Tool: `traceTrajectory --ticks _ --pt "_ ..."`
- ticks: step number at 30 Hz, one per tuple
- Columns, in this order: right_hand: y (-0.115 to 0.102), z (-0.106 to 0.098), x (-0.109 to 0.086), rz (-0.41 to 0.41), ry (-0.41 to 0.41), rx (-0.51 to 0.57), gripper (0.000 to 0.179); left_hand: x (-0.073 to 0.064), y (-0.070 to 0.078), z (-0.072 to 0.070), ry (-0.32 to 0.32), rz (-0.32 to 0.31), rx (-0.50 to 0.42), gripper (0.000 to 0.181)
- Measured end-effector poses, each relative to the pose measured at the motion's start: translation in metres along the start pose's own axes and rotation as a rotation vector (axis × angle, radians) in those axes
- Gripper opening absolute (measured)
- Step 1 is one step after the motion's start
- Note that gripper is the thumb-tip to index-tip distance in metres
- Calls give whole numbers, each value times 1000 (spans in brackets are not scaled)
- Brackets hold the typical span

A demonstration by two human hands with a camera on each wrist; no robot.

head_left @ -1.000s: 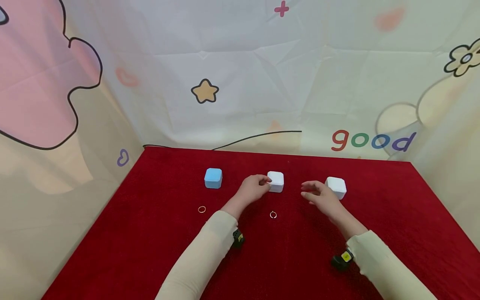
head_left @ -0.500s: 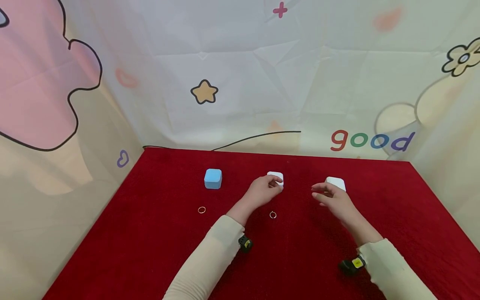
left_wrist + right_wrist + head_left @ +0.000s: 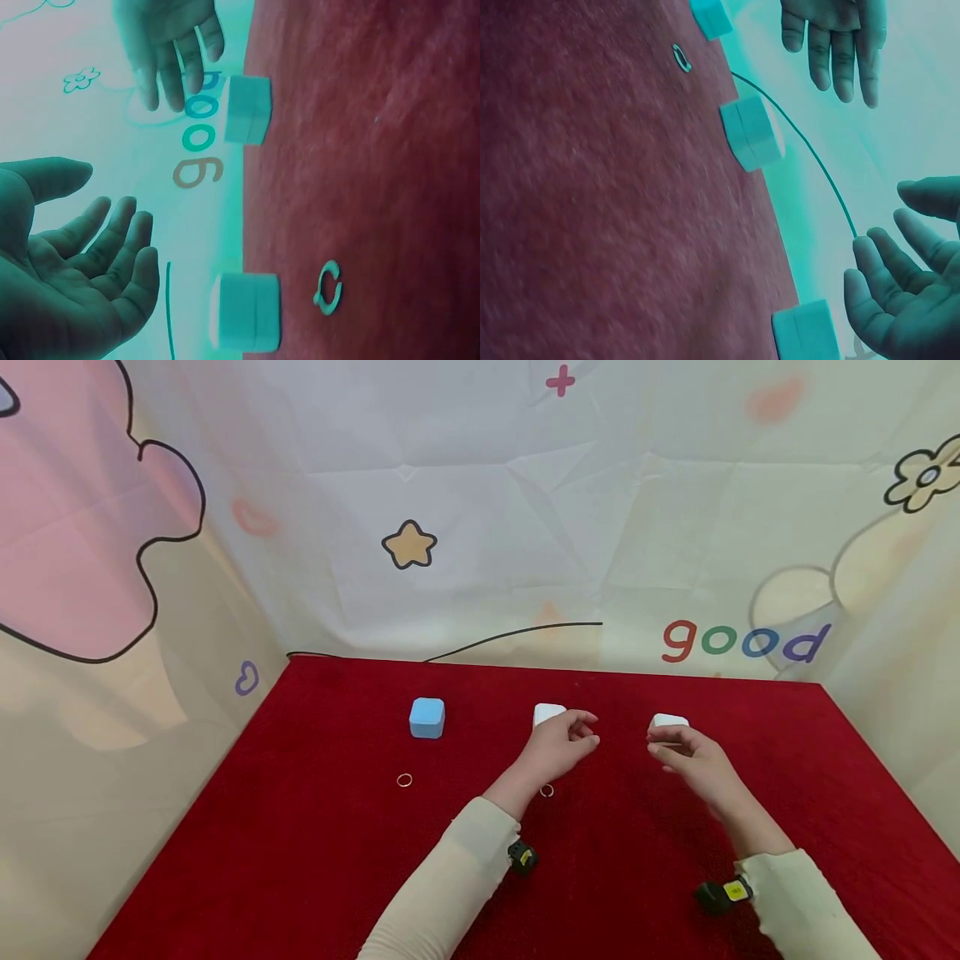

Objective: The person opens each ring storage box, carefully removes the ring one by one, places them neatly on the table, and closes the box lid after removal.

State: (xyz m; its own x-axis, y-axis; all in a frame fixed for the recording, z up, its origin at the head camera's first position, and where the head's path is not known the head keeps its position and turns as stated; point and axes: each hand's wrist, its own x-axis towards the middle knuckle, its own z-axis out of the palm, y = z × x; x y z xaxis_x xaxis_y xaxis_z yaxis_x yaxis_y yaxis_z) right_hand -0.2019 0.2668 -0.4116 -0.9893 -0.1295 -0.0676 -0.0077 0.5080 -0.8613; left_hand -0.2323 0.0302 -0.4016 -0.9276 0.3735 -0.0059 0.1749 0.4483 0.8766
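Note:
My left hand (image 3: 561,747) hovers with loosely bent fingers, partly covering the middle white box (image 3: 548,712). To the right, my right hand (image 3: 699,765) is likewise raised and empty, in front of the right-hand white box (image 3: 670,721). Both palms show bare in the left wrist view, the left hand (image 3: 86,281) low and the right hand (image 3: 171,36) at the top. A light blue box (image 3: 427,718) stands at the left. One thin ring (image 3: 404,786) lies in front of it; a second ring (image 3: 327,306), with a gap in its band, lies before the middle box.
A red cloth (image 3: 300,860) covers the table under the boxes and rings. Behind it hangs a pale printed curtain (image 3: 487,527) with a star and the word "good". Each wrist wears a small black camera (image 3: 522,857).
Both hands have shifted right. The left passed from the left side of the middle white box to in front of it; the right now covers more of its box. Boxes and rings stayed put.

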Motion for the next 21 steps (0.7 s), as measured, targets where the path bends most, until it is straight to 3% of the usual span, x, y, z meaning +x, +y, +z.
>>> traceTrajectory --ticks 7,17,21 --pt "9 -12 -1 -20 2 -17 54 3 4 20 20 -12 -48 40" --pt "24 -25 3 26 48 -49 63 9 14 50 60 -18 -48 43" --pt "27 -28 4 38 61 -50 66 12 15 61 82 -47 -59 44"
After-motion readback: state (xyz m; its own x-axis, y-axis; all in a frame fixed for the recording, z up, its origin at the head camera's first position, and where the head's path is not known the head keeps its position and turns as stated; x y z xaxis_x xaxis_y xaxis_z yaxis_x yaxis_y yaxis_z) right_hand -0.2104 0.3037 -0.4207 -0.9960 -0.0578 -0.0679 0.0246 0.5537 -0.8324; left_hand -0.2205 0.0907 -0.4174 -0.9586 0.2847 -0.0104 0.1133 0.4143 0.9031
